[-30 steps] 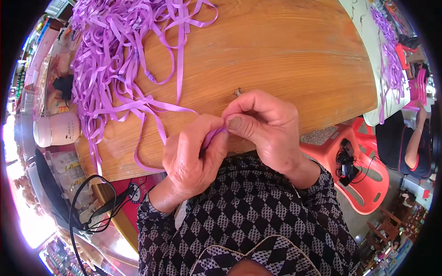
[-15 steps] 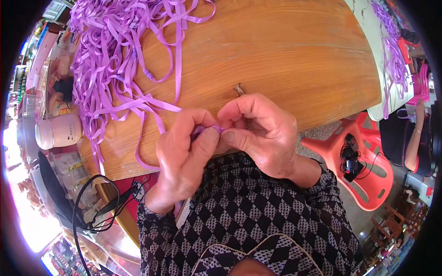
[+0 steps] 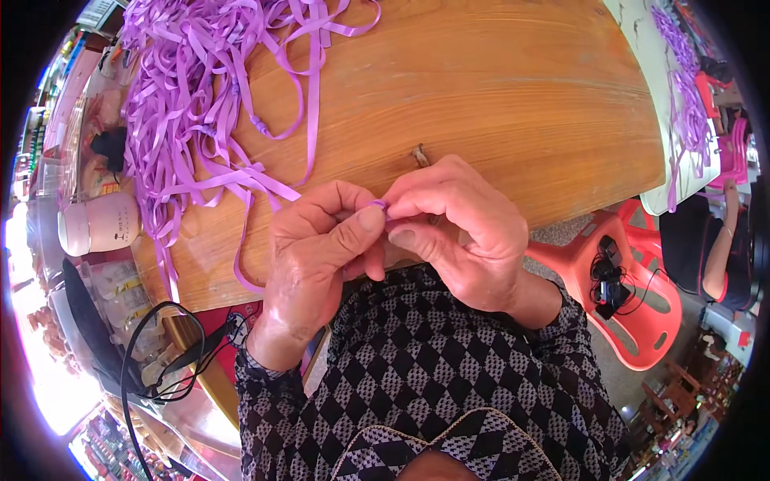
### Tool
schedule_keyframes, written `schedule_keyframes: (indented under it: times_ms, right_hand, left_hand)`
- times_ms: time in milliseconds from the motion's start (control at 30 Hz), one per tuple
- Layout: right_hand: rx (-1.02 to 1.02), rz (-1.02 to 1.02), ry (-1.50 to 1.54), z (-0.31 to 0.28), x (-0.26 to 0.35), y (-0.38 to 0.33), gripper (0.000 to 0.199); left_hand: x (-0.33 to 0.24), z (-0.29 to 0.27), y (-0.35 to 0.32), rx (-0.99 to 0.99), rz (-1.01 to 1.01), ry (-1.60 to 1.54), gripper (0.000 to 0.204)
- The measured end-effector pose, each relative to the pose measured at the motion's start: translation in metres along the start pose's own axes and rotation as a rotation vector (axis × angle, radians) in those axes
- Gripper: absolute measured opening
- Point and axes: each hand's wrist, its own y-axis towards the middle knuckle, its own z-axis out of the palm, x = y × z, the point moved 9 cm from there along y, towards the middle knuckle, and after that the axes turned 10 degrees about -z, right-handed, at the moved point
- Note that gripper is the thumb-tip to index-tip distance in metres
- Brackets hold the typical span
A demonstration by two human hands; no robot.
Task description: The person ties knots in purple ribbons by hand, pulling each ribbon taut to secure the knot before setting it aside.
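Note:
My left hand (image 3: pixel 321 236) pinches a purple ribbon (image 3: pixel 378 205) between thumb and forefinger, at the near edge of the wooden table. Right beside it, my right hand (image 3: pixel 461 228) has its fingers bent at the same bit of ribbon, its forefinger tip touching or almost touching it. The thumb is a little apart from that finger. Most of the ribbon between the hands is hidden by the fingers. A large heap of purple ribbons (image 3: pixel 192 88), some with small knots, lies to the left, and a few strands trail toward my left hand.
The wooden table (image 3: pixel 481 88) stretches out ahead. A small metal tool (image 3: pixel 419 155) lies beyond my right hand. At the left edge stands a white jar (image 3: pixel 100 224). A red stool (image 3: pixel 634 289) holding black cables stands to the right. Another person's arm (image 3: pixel 723 240) shows at the far right.
My left hand has turned and raised its fingertips slightly. My right fingers have shifted a little upward, with the thumb now apart from the ribbon.

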Motion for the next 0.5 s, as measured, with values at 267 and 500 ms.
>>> schedule_keyframes:
  times_ms: [267,500]
  right_hand:
    - [-0.028,-0.04,-0.058,-0.005,0.003,0.001,0.017]
    - [-0.098,-0.153,-0.127,-0.008,0.01,0.002,0.024]
  left_hand:
    - [-0.003,0.006,-0.002,-0.012,0.0,0.04,0.019]
    - [-0.003,0.006,0.001,0.009,-0.022,0.004,0.018]
